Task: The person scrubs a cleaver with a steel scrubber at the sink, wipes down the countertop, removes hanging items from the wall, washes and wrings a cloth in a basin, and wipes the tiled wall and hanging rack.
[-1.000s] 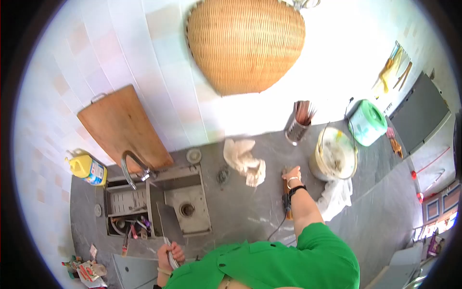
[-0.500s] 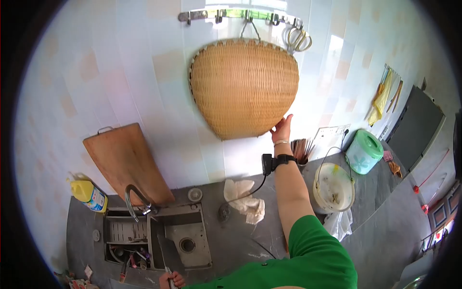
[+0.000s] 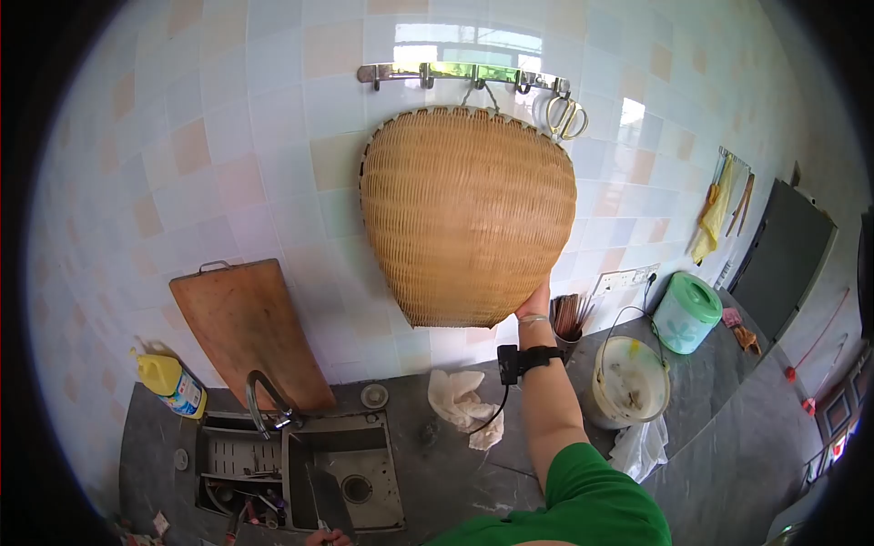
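A woven bamboo basket [image 3: 469,218], broad at the top and narrower below, hangs by a cord loop at a hook on the metal hook rail [image 3: 473,75]. Its lower part stands out from the tiled wall. My right hand [image 3: 537,298] is at the basket's lower right edge, holding it from behind; the fingers are hidden by the weave. At the bottom of the view, partly cut off, my left hand [image 3: 328,538] is closed on the handle of a kitchen knife [image 3: 326,491]. The knife's broad dark blade points up over the sink [image 3: 398,473].
Scissors [image 3: 566,118] hang right of the basket. A wooden cutting board [image 3: 250,332] leans on the wall behind the faucet [image 3: 258,400], beside a yellow bottle [image 3: 173,384]. A crumpled cloth [image 3: 464,405], chopstick holder [image 3: 566,341], bucket [image 3: 630,387] and green lidded container [image 3: 689,314] stand along the counter.
The basket's lower end has come away from the wall and looks larger. My right hand has slid further behind its edge. The view has tilted up, and my left hand sits lower in it.
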The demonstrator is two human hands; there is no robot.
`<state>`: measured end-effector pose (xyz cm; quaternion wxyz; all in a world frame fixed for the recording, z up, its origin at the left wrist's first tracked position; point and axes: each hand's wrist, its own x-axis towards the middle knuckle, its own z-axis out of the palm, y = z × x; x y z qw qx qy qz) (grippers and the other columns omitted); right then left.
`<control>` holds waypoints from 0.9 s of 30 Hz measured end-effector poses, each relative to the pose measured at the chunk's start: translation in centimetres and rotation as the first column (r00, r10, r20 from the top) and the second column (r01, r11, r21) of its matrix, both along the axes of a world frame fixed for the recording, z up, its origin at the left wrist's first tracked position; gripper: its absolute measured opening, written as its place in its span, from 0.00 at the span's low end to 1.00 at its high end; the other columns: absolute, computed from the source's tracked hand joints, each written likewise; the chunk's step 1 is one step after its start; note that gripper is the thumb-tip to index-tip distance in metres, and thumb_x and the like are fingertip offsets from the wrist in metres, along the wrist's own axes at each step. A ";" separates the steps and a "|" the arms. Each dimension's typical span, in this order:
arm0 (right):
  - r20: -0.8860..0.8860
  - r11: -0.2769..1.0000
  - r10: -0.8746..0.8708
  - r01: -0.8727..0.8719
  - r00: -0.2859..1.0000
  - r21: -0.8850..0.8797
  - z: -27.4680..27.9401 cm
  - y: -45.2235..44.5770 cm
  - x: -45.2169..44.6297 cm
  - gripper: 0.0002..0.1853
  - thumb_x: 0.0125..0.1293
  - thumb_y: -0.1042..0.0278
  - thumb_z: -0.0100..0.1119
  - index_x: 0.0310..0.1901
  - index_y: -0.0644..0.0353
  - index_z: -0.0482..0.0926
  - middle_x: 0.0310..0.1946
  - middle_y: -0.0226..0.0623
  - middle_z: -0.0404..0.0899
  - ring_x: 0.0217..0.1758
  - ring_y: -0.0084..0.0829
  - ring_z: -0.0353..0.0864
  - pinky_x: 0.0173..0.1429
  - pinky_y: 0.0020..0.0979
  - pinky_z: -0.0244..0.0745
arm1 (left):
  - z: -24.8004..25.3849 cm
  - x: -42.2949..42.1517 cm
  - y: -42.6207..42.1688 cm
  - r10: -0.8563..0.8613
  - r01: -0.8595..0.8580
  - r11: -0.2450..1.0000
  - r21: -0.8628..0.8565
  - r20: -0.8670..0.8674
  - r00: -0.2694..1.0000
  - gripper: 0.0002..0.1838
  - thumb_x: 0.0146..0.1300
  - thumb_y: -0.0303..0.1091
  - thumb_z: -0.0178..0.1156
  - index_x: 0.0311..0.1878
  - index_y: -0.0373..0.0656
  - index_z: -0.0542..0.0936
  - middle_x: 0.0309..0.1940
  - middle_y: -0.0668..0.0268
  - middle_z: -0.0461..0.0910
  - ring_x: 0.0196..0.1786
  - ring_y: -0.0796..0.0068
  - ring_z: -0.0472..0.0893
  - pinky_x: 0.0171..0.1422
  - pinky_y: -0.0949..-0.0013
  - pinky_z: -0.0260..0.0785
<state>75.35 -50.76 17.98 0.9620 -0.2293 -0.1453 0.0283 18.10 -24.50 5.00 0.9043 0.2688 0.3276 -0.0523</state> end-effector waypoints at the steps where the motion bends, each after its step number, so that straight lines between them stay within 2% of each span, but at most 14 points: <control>1: 0.013 1.000 -0.015 0.015 1.000 -0.002 0.6 -0.2 -0.3 0.32 0.67 0.38 0.40 0.61 0.57 0.66 0.57 0.35 0.71 0.57 0.37 0.72 0.57 0.40 0.70 | -1.0 -0.3 0.5 -0.025 0.031 0.995 -0.091 0.061 0.998 0.14 0.63 0.35 0.50 0.24 0.44 0.60 0.19 0.70 0.56 0.21 0.76 0.55 0.28 0.72 0.53; 3: 0.039 1.000 -0.020 0.021 0.999 -0.011 2.0 -0.6 -0.7 0.31 0.67 0.40 0.41 0.60 0.57 0.66 0.56 0.35 0.72 0.56 0.37 0.73 0.56 0.40 0.71 | -2.6 -0.6 1.4 -0.056 0.105 0.959 -0.264 0.186 0.981 0.13 0.63 0.36 0.51 0.25 0.43 0.61 0.21 0.70 0.57 0.22 0.76 0.58 0.30 0.71 0.56; 6: 0.053 0.999 -0.026 0.028 0.998 -0.036 3.8 -1.5 -1.7 0.29 0.68 0.43 0.41 0.60 0.58 0.67 0.56 0.36 0.72 0.56 0.37 0.73 0.56 0.40 0.71 | -4.5 -1.5 2.0 -0.085 0.091 0.993 -0.074 0.083 0.993 0.14 0.63 0.40 0.53 0.28 0.44 0.61 0.25 0.66 0.60 0.30 0.74 0.61 0.42 0.60 0.61; 9: 0.089 0.993 -0.097 0.102 0.991 -0.056 5.8 -2.1 -1.7 0.28 0.68 0.45 0.42 0.60 0.58 0.67 0.56 0.37 0.72 0.56 0.38 0.73 0.56 0.40 0.72 | -10.0 -2.3 3.7 0.062 -0.082 0.962 -0.261 -0.083 0.995 0.07 0.49 0.37 0.48 0.24 0.45 0.64 0.20 0.72 0.59 0.21 0.76 0.60 0.26 0.70 0.54; 11: 0.121 0.991 -0.122 0.128 0.985 -0.045 6.8 -2.8 -0.7 0.27 0.67 0.46 0.45 0.59 0.59 0.68 0.55 0.38 0.73 0.54 0.39 0.74 0.54 0.41 0.74 | -2.7 -0.6 -0.1 0.034 -0.031 0.992 -0.120 0.022 0.999 0.05 0.52 0.36 0.47 0.26 0.47 0.66 0.17 0.72 0.59 0.19 0.77 0.60 0.24 0.71 0.54; 13: 0.161 0.964 -0.201 0.224 0.966 -0.140 7.7 -4.0 -1.1 0.24 0.68 0.49 0.46 0.55 0.60 0.71 0.51 0.39 0.76 0.52 0.39 0.76 0.51 0.41 0.76 | -2.5 -0.7 -0.3 0.037 -0.021 0.985 -0.170 0.092 0.995 0.06 0.52 0.37 0.47 0.26 0.47 0.66 0.17 0.72 0.58 0.19 0.77 0.60 0.24 0.70 0.54; 14: 0.177 0.929 -0.242 0.280 0.954 -0.240 8.2 -4.8 -2.5 0.23 0.68 0.50 0.46 0.54 0.61 0.72 0.49 0.39 0.77 0.50 0.39 0.77 0.50 0.40 0.76 | -0.9 -0.6 -0.7 -0.034 0.043 0.997 -0.067 0.129 0.991 0.05 0.53 0.37 0.46 0.27 0.47 0.66 0.17 0.72 0.58 0.18 0.78 0.59 0.22 0.71 0.53; 15: 0.084 0.941 -0.223 0.237 0.971 -0.242 8.4 -5.7 -3.3 0.23 0.68 0.50 0.47 0.53 0.62 0.72 0.48 0.39 0.77 0.49 0.39 0.78 0.49 0.40 0.77 | 0.8 -0.3 -1.7 0.024 -0.016 0.996 -0.089 0.091 0.996 0.05 0.54 0.36 0.45 0.26 0.47 0.65 0.16 0.73 0.58 0.17 0.78 0.59 0.21 0.72 0.51; 16: 0.050 0.904 -0.262 0.263 0.964 -0.336 8.5 -6.9 -5.2 0.24 0.68 0.49 0.47 0.52 0.63 0.73 0.47 0.39 0.78 0.48 0.37 0.78 0.48 0.38 0.76 | 0.5 -0.2 -1.5 0.035 -0.012 0.983 -0.183 0.124 0.992 0.06 0.54 0.36 0.45 0.26 0.47 0.64 0.16 0.72 0.59 0.17 0.79 0.59 0.20 0.74 0.52; 18: 0.038 0.819 -0.305 0.283 0.951 -0.500 7.9 -10.1 -8.8 0.26 0.68 0.48 0.46 0.52 0.65 0.73 0.46 0.38 0.79 0.46 0.34 0.79 0.46 0.34 0.76 | 0.8 -1.1 -1.4 0.089 -0.074 0.975 -0.209 0.066 0.994 0.05 0.53 0.34 0.47 0.26 0.47 0.64 0.16 0.72 0.59 0.17 0.80 0.60 0.20 0.74 0.54; 21: 0.138 0.689 -0.220 0.254 0.966 -0.679 7.4 -14.6 -14.4 0.28 0.68 0.46 0.45 0.50 0.69 0.73 0.43 0.39 0.80 0.41 0.31 0.80 0.44 0.28 0.76 | 1.3 -1.7 -1.7 0.152 -0.135 0.963 -0.234 0.059 0.987 0.04 0.52 0.32 0.48 0.26 0.46 0.63 0.16 0.73 0.59 0.16 0.81 0.61 0.21 0.75 0.55; 24: 0.172 0.398 -0.158 0.222 0.972 -0.890 6.0 -18.1 -20.1 0.25 0.67 0.49 0.50 0.46 0.70 0.75 0.39 0.36 0.80 0.38 0.24 0.78 0.43 0.25 0.74 | 1.0 -2.3 -1.4 0.145 -0.132 0.965 -0.225 0.044 0.988 0.04 0.52 0.32 0.47 0.27 0.46 0.63 0.16 0.73 0.59 0.16 0.80 0.61 0.21 0.75 0.54; 27: 0.265 0.052 -0.040 0.266 0.964 -0.962 3.6 -19.3 -25.7 0.20 0.64 0.54 0.57 0.40 0.67 0.77 0.30 0.26 0.76 0.33 0.16 0.70 0.37 0.21 0.69 | 1.1 -2.7 -1.7 0.151 -0.140 0.966 -0.219 0.031 0.988 0.04 0.52 0.31 0.47 0.27 0.46 0.63 0.16 0.73 0.59 0.16 0.81 0.60 0.20 0.75 0.54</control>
